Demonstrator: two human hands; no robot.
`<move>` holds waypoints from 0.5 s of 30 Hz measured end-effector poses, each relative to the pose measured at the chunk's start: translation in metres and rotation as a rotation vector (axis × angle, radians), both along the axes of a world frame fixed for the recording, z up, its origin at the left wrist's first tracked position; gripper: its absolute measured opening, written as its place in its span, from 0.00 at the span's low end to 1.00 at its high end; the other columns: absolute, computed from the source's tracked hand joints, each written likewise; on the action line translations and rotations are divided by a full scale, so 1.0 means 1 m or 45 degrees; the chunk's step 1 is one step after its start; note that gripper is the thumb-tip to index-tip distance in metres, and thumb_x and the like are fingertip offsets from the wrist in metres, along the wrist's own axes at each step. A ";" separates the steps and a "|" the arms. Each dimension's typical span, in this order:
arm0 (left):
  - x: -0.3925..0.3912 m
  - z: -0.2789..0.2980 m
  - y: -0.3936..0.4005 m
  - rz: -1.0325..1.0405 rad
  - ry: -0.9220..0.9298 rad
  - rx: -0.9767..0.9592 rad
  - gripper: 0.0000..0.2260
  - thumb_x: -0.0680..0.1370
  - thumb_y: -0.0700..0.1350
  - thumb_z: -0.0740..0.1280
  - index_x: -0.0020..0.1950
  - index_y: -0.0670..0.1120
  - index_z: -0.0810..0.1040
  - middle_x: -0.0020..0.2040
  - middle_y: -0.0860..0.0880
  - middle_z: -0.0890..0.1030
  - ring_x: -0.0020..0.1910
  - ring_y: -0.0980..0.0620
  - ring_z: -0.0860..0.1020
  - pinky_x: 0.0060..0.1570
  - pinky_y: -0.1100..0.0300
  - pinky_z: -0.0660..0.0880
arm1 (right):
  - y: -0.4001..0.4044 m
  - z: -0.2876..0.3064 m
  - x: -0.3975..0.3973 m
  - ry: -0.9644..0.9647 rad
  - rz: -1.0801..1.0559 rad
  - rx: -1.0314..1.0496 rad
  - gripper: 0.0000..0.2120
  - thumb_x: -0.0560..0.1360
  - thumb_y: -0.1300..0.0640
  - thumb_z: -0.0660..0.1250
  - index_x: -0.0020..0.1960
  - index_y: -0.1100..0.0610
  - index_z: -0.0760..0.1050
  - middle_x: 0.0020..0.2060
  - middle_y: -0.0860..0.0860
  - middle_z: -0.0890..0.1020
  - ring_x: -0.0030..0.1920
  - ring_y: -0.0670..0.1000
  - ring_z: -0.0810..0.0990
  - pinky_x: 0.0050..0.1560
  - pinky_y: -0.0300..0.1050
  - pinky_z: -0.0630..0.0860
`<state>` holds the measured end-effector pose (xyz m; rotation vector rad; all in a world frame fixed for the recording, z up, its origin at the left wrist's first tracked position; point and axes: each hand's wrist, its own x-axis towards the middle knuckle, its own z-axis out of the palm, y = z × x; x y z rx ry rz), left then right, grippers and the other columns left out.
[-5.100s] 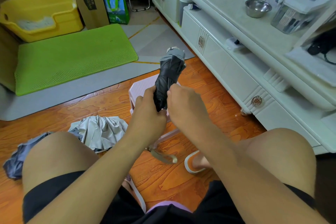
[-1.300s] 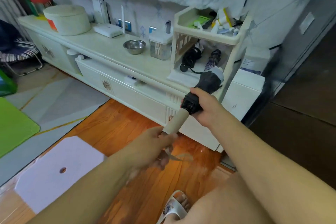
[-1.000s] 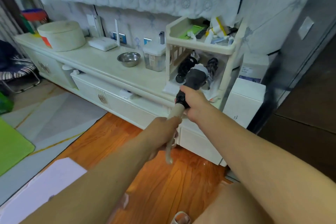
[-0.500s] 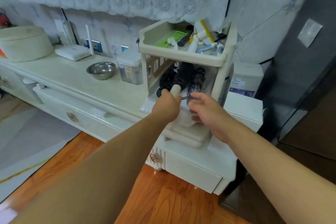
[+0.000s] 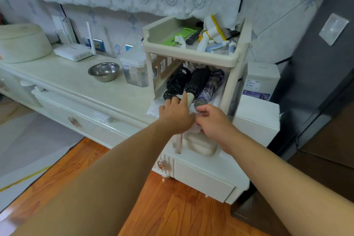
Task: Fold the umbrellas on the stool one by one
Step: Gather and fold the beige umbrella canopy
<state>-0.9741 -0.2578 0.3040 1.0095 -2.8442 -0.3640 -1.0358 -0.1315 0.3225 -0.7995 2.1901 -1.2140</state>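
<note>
- The left hand (image 5: 176, 114) reached to the mouth of the rack's (image 5: 232, 59) lower shelf, its forefinger stretched out and touching the cream handle (image 5: 190, 98) of the black folded umbrella (image 5: 197, 80); the other fingers were loosely curled and its grip was apart, holding nothing.
- The right hand (image 5: 215, 120) hovered just beside it, below the purple checked umbrella (image 5: 211, 87), with fingers curled inward; whether its grip pinched anything could not be told.
- Half a second before, the left hand had been wrapped round the cream handle, pushing the umbrella in; it had since let go, and the umbrella lay deeper in the shelf. Five seconds before, that umbrella had been in both hands over the stool.
- Three folded items lay side by side in the lower shelf: a black bundle (image 5: 177, 83) on the left, the black umbrella in the middle, the purple one on the right.
- On the white surface (image 5: 63, 80) stood one steel bowl (image 5: 103, 71) and one router (image 5: 73, 53).
</note>
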 end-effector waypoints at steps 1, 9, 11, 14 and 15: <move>0.011 0.008 0.002 0.015 0.045 0.044 0.33 0.83 0.58 0.58 0.83 0.48 0.49 0.76 0.42 0.65 0.73 0.40 0.63 0.68 0.44 0.64 | -0.001 0.003 0.005 0.048 -0.020 0.018 0.17 0.80 0.59 0.63 0.69 0.52 0.74 0.59 0.50 0.80 0.57 0.53 0.81 0.63 0.55 0.78; 0.220 0.041 0.031 0.286 0.130 0.396 0.14 0.82 0.48 0.61 0.64 0.48 0.79 0.58 0.50 0.81 0.52 0.48 0.79 0.45 0.59 0.75 | -0.026 0.038 0.140 0.065 0.294 0.108 0.10 0.79 0.59 0.62 0.56 0.56 0.80 0.49 0.53 0.82 0.53 0.58 0.82 0.58 0.57 0.81; 0.297 0.042 0.045 0.392 0.105 0.423 0.07 0.80 0.46 0.62 0.48 0.49 0.80 0.44 0.51 0.80 0.45 0.44 0.80 0.38 0.59 0.69 | -0.034 0.040 0.206 0.027 0.571 0.202 0.09 0.79 0.60 0.62 0.54 0.56 0.80 0.48 0.55 0.83 0.50 0.57 0.83 0.55 0.54 0.81; 0.415 0.037 0.070 0.737 0.147 0.468 0.08 0.79 0.44 0.64 0.49 0.48 0.83 0.44 0.50 0.83 0.43 0.47 0.80 0.35 0.61 0.71 | -0.041 0.037 0.315 0.024 0.938 0.262 0.08 0.78 0.60 0.62 0.50 0.53 0.79 0.46 0.54 0.83 0.40 0.53 0.82 0.47 0.50 0.81; 0.454 0.036 0.081 0.848 0.196 0.503 0.08 0.79 0.43 0.64 0.50 0.46 0.83 0.43 0.49 0.84 0.41 0.47 0.81 0.34 0.62 0.71 | -0.039 0.035 0.350 0.024 1.034 0.264 0.08 0.78 0.61 0.63 0.51 0.53 0.79 0.45 0.54 0.83 0.37 0.51 0.81 0.44 0.47 0.81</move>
